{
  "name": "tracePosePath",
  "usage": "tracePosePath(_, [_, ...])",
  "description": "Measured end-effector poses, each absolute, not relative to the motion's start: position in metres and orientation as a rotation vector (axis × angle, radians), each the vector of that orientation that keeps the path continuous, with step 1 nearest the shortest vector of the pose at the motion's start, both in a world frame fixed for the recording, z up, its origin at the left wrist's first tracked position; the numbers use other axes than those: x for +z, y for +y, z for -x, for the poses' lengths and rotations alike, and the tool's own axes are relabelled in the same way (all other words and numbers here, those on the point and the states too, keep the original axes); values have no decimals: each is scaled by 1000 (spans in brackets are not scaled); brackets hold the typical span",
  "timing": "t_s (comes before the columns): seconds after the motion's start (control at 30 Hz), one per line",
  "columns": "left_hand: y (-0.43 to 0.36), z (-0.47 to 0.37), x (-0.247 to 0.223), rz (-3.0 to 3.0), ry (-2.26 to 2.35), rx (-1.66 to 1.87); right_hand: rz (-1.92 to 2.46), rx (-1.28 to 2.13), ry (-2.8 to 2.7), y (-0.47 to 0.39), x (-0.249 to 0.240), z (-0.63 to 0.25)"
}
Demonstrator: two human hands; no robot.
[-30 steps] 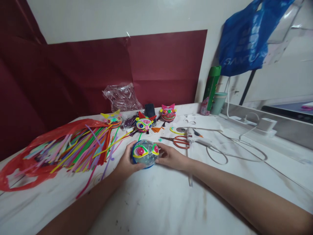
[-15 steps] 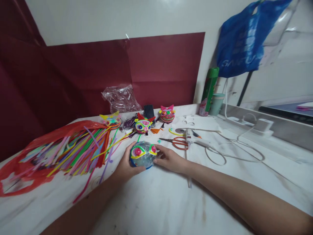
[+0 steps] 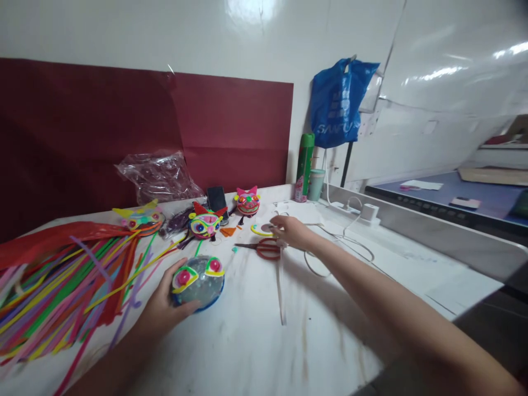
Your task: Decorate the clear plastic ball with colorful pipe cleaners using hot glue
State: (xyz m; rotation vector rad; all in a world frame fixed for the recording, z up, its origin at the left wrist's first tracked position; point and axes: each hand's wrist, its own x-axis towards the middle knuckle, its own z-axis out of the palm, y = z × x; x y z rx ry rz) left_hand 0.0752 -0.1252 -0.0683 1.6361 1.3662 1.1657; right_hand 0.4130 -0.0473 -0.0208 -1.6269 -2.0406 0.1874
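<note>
My left hand (image 3: 169, 302) is closed around the side of a rounded, translucent grey shell (image 3: 200, 289) with a blue rim. Two pipe-cleaner eyes with pink centres, edged in green, white and yellow, sit on its upper face. My right hand (image 3: 292, 232) is curled over a white hot glue gun, which it mostly hides. A long pale glue stick (image 3: 281, 297) sticks out from there toward me. Red-handled scissors (image 3: 268, 249) lie just left of my right fingers, with a yellow curved strip (image 3: 260, 231) behind them.
Colourful pipe cleaners (image 3: 82, 291) spread over the left side. Behind stand finished lion-like heads, one red-horned (image 3: 206, 223) and one pink (image 3: 247, 202), near a phone (image 3: 217, 199). White cables (image 3: 358, 239) run to a charger (image 3: 369, 212). A green spray can (image 3: 304, 168) stands beside a cup (image 3: 316, 184).
My right hand has left the shell and moved to the glue gun. My left hand still holds the shell. The view has turned to the right.
</note>
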Motion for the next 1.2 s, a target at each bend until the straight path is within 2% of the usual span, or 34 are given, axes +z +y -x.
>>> tracePosePath(0.13, [-128, -80, -68, -1551, 1408, 1201, 1847, 77, -2091, -43, -48, -455])
tracePosePath(0.33, [-128, -81, -66, -1509, 1501, 1197, 1851, -13, -2234, -40, -78, -470])
tracePosePath(0.63, [-127, -82, -64, -1436, 1591, 1278, 1680, 7, -2280, -32, -81, -481])
tracePosePath(0.83, [-120, -78, -61, -1407, 1655, 1295, 1603, 56, -2096, -15, -66, -516])
tracePosePath(1.0, [-114, -73, -51, -1453, 1767, 1176, 1522, 249, -1966, -15, -45, -538])
tracePosePath(1.2, [-117, -72, -51, -1550, 1830, 1151, 1313, 835, -1684, -24, -46, -531])
